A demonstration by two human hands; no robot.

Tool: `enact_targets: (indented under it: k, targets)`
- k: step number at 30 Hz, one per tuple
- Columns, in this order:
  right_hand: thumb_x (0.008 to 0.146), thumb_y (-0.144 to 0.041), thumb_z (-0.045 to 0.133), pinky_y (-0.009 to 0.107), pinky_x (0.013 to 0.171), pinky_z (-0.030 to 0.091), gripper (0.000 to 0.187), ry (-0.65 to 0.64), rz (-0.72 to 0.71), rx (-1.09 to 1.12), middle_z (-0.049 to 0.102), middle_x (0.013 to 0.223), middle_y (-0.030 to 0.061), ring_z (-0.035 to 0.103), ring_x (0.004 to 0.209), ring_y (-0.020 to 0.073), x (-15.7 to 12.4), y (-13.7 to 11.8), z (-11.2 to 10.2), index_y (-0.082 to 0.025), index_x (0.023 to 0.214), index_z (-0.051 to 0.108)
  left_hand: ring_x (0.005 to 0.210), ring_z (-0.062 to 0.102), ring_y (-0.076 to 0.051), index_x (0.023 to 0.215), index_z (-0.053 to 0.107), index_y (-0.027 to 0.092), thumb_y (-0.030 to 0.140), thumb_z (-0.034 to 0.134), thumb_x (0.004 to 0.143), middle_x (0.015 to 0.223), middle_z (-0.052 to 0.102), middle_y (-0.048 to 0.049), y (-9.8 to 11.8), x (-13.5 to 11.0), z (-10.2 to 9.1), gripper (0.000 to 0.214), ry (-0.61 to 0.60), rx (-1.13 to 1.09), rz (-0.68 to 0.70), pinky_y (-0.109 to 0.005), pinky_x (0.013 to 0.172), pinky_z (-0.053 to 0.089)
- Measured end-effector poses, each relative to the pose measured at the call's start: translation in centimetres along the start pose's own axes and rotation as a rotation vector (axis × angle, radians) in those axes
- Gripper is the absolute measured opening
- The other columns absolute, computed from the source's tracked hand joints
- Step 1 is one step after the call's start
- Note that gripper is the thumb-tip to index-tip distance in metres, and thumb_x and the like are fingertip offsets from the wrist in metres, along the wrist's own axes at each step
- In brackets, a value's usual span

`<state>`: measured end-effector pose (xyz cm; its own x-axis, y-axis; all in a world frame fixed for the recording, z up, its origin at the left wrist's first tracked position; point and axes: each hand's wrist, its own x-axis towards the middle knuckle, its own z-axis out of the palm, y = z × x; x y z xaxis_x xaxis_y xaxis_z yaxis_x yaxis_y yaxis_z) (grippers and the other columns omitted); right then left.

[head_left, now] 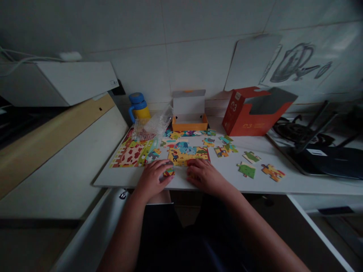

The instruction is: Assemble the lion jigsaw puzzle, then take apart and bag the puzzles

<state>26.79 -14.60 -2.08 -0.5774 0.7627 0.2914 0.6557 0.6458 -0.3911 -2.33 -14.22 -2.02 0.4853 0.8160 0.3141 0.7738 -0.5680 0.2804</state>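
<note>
My left hand (154, 175) is at the table's front edge, its thumb and fingers closed around a red, yellow and green puzzle piece (169, 172). My right hand (204, 174) is bent over the table just to the right, fingers curled down on a puzzle piece that they mostly hide. Right beyond both hands lies a partly joined puzzle picture (184, 154) with yellow ground and blue animals. Left of it is another joined section (132, 155) with a brown-spotted pattern.
Loose pieces, including a green one (246, 170) and an orange one (272, 172), lie at the right. Behind stand an open orange box (190, 125), crumpled clear plastic (154, 126), a yellow-and-blue bottle (140, 109) and a red box (249, 117). A gas stove (326, 160) is far right.
</note>
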Motion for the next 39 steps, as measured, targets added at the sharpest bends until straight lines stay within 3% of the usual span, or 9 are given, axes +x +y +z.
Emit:
enact_targets:
  k: [21, 29, 39]
  targets:
    - [0.103, -0.037, 0.063, 0.049, 0.113, 0.046, 0.018, 0.028, 0.104, -0.132, 0.063, 0.144, 0.0130, 0.058, 0.128, 0.0306, -2.0, 0.1, -0.9, -0.023, 0.113, 0.068, 0.125, 0.068, -0.028, 0.120, 0.073, 0.029, 0.032, 0.071, 0.096, 0.134, 0.074, -0.0057, -0.4, 0.0, 0.1, 0.025, 0.073, -0.056, 0.025, -0.050, 0.111, 0.051]
    - [0.103, -0.039, 0.063, 0.051, 0.111, 0.047, 0.021, 0.039, 0.204, -0.165, 0.061, 0.149, 0.0117, 0.055, 0.133, 0.0322, -3.5, 0.6, -0.6, -0.024, 0.118, 0.067, 0.125, 0.067, -0.028, 0.120, 0.073, 0.029, 0.035, 0.068, 0.098, 0.134, 0.073, -0.0062, -0.6, 0.0, 0.3, 0.023, 0.081, -0.051, 0.034, -0.050, 0.112, 0.050]
    - [0.103, -0.037, 0.063, 0.053, 0.112, 0.048, 0.021, 0.073, 0.220, -0.170, 0.062, 0.149, 0.0127, 0.056, 0.135, 0.0327, -5.2, 0.6, -1.3, -0.024, 0.119, 0.067, 0.124, 0.068, -0.028, 0.117, 0.073, 0.029, 0.034, 0.068, 0.098, 0.133, 0.074, -0.0062, -0.6, 0.1, 0.3, 0.020, 0.081, -0.046, 0.037, -0.052, 0.111, 0.051]
